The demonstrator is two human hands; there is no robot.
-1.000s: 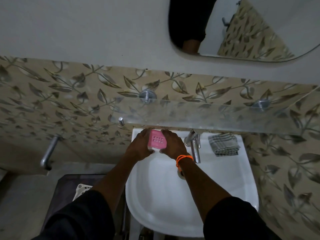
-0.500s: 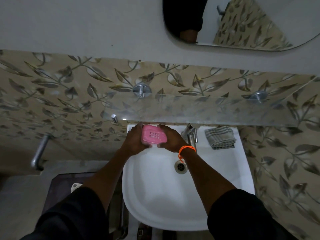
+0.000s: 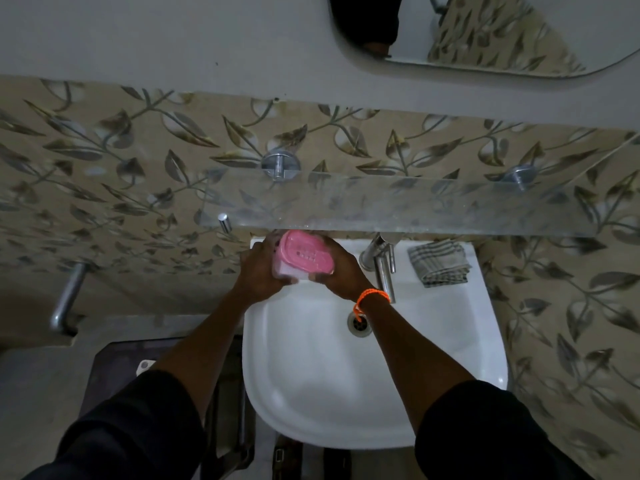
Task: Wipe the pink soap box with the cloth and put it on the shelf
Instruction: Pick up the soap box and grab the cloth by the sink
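Just under the glass shelf (image 3: 398,209), pink soap box (image 3: 306,252) in curled fingers of left hand (image 3: 263,271) and right hand (image 3: 341,268).

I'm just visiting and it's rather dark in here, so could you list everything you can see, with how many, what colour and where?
soap box: one, pink, held over the back of the basin, just under the shelf edge
cloth: one, grey checked, folded on the basin's right back corner
glass shelf: one, clear, on the wall above the basin
shelf brackets: two, chrome, on the wall tiles
basin: one, white
tap: one, chrome, right of the soap box
drain: one, metal
mirror: one, top right
wall bar: one, chrome, left
wristband: one, orange, right wrist
left hand: grips the soap box
right hand: grips the soap box
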